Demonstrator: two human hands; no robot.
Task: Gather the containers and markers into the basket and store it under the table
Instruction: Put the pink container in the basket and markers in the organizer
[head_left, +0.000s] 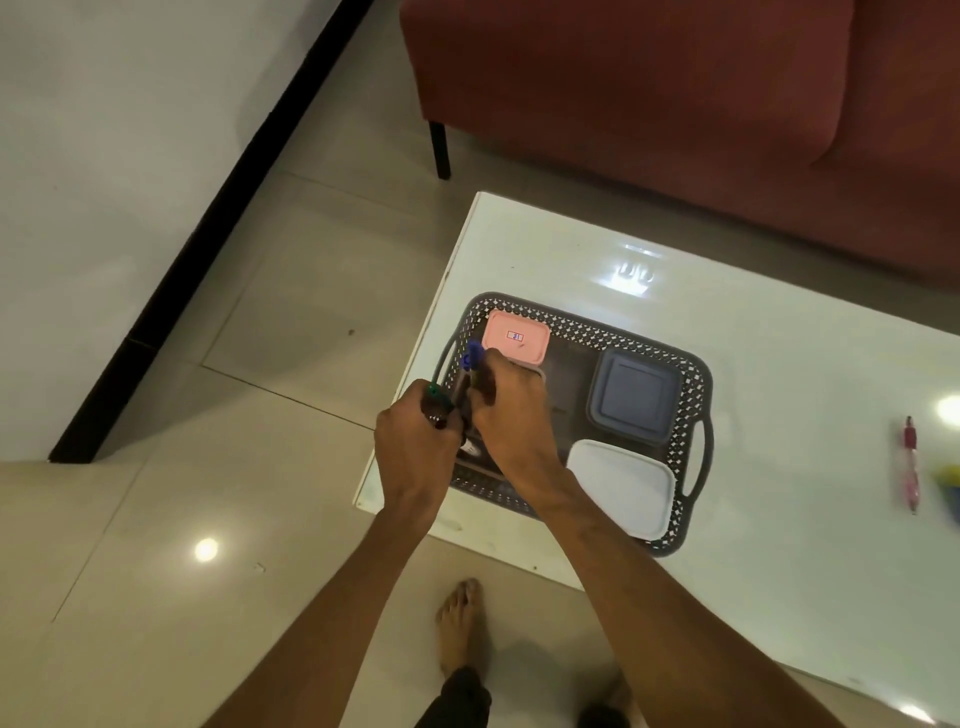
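A dark grey perforated basket (696, 395) sits at the left end of the white table (753, 322). Inside it lie a pink-lidded container (515, 336), a blue-grey container (635, 397) and a white container (623, 486). My left hand (415, 441) is closed around a bunch of markers (470, 364) with blue and green caps, held over the basket's left handle. My right hand (511, 410) grips the same bunch from the right, above the basket's left side. The markers' lower ends are hidden by my fingers.
A pink pen (910, 462) and a blurred yellow and blue thing (948, 480) lie at the table's right edge. A red sofa (649, 93) stands behind the table. Tiled floor lies to the left, with a black-edged wall (156, 291); my bare foot (460, 623) is below the table's near edge.
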